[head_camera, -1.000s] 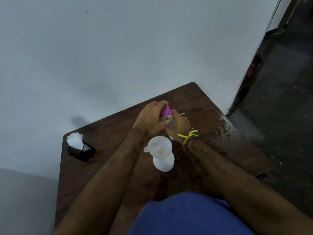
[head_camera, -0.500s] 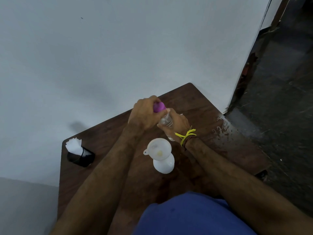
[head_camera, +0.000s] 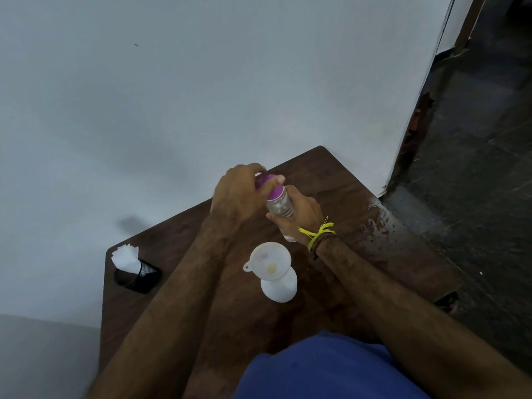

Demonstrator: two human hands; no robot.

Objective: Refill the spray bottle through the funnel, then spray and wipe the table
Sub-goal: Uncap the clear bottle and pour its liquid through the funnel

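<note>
A clear plastic bottle [head_camera: 280, 208] with a purple cap [head_camera: 269, 186] is held tilted above the dark wooden table [head_camera: 374, 249]. My right hand [head_camera: 302, 218] grips the bottle's body from the right. My left hand [head_camera: 239, 195] wraps around the purple cap at the top. In front of them, a white funnel [head_camera: 270, 262] sits in the neck of a white bottle [head_camera: 280, 286] standing on the table. The white bottle's spray head is not in view.
A black mesh holder with white tissues [head_camera: 135, 273] stands at the table's left end. Wet droplets [head_camera: 377, 217] lie near the right edge. A white wall runs behind the table, dark floor [head_camera: 475, 168] to the right. Blue clothing [head_camera: 322, 370] fills the bottom.
My left hand has shifted its grip around the purple cap while the right keeps the bottle. More of the cap and clear neck shows now.
</note>
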